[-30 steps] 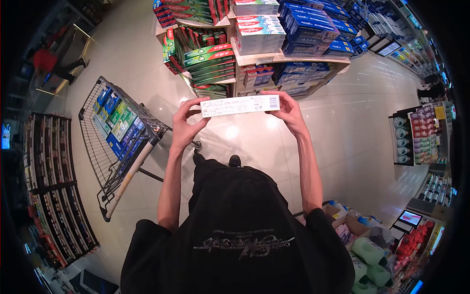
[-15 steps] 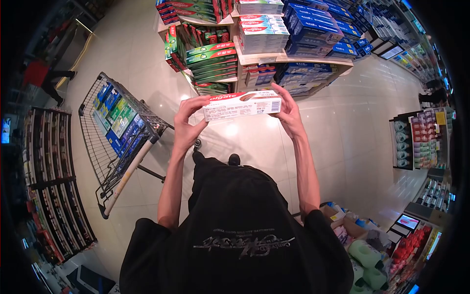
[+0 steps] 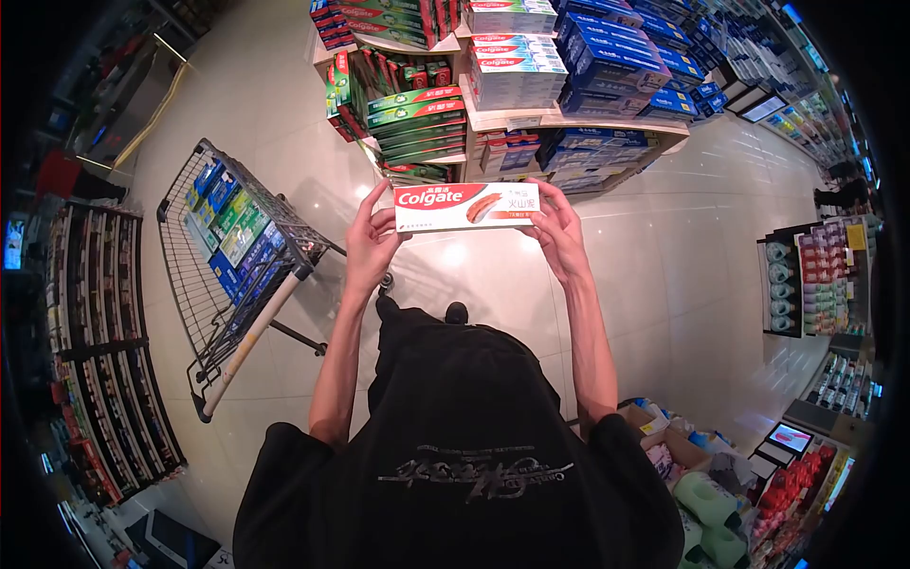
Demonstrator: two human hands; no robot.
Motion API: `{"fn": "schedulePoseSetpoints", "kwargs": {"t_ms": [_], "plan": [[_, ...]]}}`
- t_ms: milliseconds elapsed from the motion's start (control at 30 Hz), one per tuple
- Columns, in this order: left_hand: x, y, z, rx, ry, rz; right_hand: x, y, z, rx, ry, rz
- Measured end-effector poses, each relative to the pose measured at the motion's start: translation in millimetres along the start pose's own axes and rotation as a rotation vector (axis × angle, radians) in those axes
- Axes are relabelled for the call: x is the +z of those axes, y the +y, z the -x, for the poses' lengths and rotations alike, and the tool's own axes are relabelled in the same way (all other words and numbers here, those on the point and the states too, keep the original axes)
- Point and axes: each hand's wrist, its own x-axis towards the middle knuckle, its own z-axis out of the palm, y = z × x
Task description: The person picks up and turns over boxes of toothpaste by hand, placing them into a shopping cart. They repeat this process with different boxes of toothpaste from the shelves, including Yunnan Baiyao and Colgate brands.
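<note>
Toothpaste box (image 3: 463, 207) has rolled over since a second ago; small-print side faced the head camera then, Colgate front does now; left hand (image 3: 373, 242) grips its left end, right hand (image 3: 559, 235) grips its right end, fingers closed on both; shopping cart (image 3: 254, 343) stands left of the box, loaded with blue and green packs (image 3: 230, 226); display shelf (image 3: 517, 119) with stacked cartons (image 3: 517, 83) sits beyond the box.
</note>
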Motion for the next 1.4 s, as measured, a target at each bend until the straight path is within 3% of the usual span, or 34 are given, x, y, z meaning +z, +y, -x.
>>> {"fn": "schedulePoseSetpoints", "kwargs": {"t_ms": [100,300,367,700,767,1000,1067,1200,1400], "plan": [[-5.6,-3.9,-0.2,0.013,-0.032,-0.114,-3.3,0.4,0.6,0.003,-0.017,-0.012],[0.5,17.4,6.2,-0.026,-0.138,0.214,4.4,-7.4,4.1,-0.112,-0.054,-0.048],[6.5,20.7,9.4,-0.044,-0.096,-0.008,6.4,-9.8,5.0,-0.14,-0.126,-0.005],[0.9,11.2,14.6,0.117,-0.176,0.006,0.7,-3.5,9.7,-0.131,-0.145,0.126],[1.5,12.8,13.7,0.147,-0.192,-0.008,-0.9,-1.6,7.9,-0.209,-0.181,0.172],[2.5,14.1,12.2,0.204,-0.167,0.014,-4.3,3.2,6.8,-0.111,-0.157,0.261],[7.5,22.2,10.2,0.286,-0.194,-0.172,-7.5,23.3,2.8,-0.084,-0.1,0.529],[31.6,27.9,9.6,0.292,-0.194,-0.205,-1.1,45.3,-2.7,0.023,-0.08,0.72],[61.1,24.5,8.7,0.377,-0.179,-0.22,1.6,76.1,-6.3,-0.02,-0.086,0.669]]}}
